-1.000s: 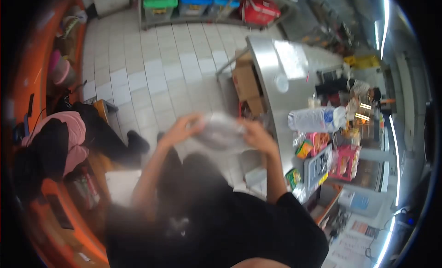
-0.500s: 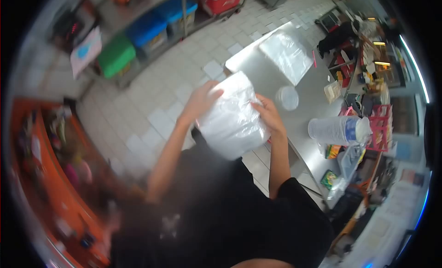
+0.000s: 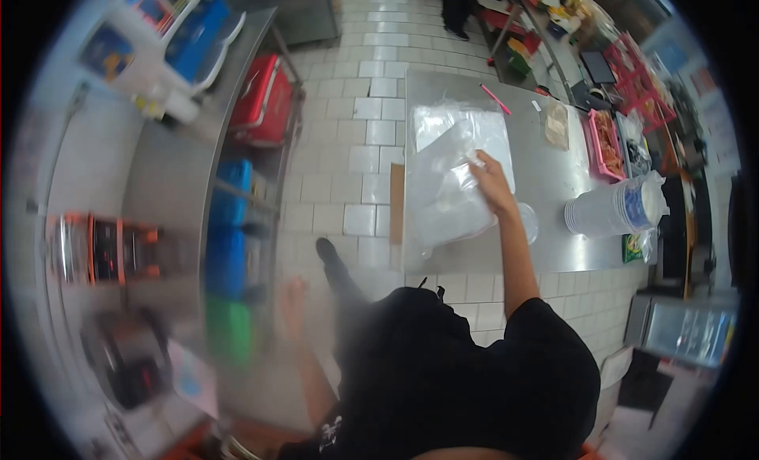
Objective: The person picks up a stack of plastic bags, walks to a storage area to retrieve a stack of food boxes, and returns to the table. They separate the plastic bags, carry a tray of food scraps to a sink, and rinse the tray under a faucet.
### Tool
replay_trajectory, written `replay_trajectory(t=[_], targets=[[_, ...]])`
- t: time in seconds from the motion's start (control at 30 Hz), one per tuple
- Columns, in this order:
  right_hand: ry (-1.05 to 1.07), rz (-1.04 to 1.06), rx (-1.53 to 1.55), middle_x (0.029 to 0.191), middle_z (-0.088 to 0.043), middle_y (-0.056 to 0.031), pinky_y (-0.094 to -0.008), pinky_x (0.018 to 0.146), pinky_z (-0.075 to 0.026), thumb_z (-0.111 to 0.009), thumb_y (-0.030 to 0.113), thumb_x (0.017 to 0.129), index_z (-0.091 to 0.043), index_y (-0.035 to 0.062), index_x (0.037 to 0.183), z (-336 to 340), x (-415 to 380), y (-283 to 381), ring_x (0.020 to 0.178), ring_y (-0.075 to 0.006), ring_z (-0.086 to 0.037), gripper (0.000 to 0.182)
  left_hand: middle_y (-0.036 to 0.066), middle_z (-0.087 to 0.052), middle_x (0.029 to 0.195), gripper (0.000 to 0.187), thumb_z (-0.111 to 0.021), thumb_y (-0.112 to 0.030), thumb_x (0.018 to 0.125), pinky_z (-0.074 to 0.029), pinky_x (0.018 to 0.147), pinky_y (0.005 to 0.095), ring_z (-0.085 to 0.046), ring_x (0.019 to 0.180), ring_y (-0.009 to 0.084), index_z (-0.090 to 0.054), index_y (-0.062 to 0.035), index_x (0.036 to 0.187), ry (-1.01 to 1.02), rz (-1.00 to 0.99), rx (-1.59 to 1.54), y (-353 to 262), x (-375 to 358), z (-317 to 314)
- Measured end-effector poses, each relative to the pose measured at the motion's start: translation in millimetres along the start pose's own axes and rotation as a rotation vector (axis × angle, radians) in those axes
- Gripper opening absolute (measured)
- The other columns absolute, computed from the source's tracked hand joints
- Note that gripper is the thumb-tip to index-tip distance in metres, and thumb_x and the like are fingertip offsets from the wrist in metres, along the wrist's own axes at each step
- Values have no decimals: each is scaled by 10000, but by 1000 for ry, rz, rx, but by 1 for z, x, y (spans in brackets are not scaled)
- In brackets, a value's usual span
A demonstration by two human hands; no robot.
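My right hand point(image 3: 492, 183) grips the edge of a clear plastic bag stack point(image 3: 447, 195), which hangs tilted over the near left part of the steel table point(image 3: 545, 250). Beneath and behind it lies another flat stack of clear plastic point(image 3: 494, 132). Just right of my right wrist is a round clear lid or container point(image 3: 527, 223), partly hidden by the forearm. My left hand point(image 3: 294, 302) hangs low over the floor at the left, away from the table; it is blurred and its fingers cannot be made out.
Stacked plastic cups point(image 3: 613, 207) lie sideways at the table's right, near a pink tray point(image 3: 606, 144). A pink pen point(image 3: 496, 99) lies at the far edge. Left are a steel shelf, a red cooler point(image 3: 257, 100) and blue bins point(image 3: 227, 258). Another person's legs point(image 3: 456, 9) show at the top.
The plastic stack has moved from between both hands to over the table, held by my right hand. My left hand has let go and dropped left. The view has turned.
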State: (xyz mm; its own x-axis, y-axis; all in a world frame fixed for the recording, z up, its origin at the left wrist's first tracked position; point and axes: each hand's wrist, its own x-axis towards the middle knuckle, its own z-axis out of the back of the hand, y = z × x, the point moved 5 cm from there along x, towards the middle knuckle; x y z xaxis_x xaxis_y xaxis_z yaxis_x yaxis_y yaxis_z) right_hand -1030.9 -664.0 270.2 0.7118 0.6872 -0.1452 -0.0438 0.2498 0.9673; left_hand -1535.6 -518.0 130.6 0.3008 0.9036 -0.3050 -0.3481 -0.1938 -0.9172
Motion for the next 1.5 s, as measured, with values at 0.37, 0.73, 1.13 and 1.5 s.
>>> replay_trajectory(t=[0.37, 0.73, 1.13, 1.5], targets=[[-28, -88, -452, 1074, -652, -98, -294, 895, -418, -547, 86, 876, -596, -17, 1155, 32, 98, 59, 976, -164, -563, 302, 39, -649, 929, 295, -554, -313, 938, -424, 720, 240, -592, 853, 98, -621, -62, 1078, 639, -145, 268, -85, 352, -30], [-1010, -396, 399, 1177, -591, -140, -295, 896, -456, -533, 81, 899, -496, -46, 1280, 31, 65, 16, 1024, -176, -583, 403, 77, -672, 957, 271, -530, -247, 949, -452, 823, 288, -628, 912, 155, -600, -42, 1113, 1517, -509, 252, -348, 397, -395], [-1931, -269, 1422, 1153, -531, -119, -404, 791, -486, -546, 209, 934, -279, 23, 1382, -196, 233, -63, 1000, -236, -582, 553, 79, -659, 978, 243, -553, -224, 942, -446, 854, 298, -614, 948, 176, -604, -43, 1097, 2211, -368, 548, -355, 418, -537], [-1759, -1078, -637, 956, -629, -70, -399, 796, -437, -704, 204, 768, -687, 74, 879, -82, 198, -56, 960, -279, -548, 172, 89, -677, 944, 176, -578, -130, 880, -474, 783, 346, -631, 850, 236, -641, -24, 1006, 2681, -1260, 443, -331, 276, -637]])
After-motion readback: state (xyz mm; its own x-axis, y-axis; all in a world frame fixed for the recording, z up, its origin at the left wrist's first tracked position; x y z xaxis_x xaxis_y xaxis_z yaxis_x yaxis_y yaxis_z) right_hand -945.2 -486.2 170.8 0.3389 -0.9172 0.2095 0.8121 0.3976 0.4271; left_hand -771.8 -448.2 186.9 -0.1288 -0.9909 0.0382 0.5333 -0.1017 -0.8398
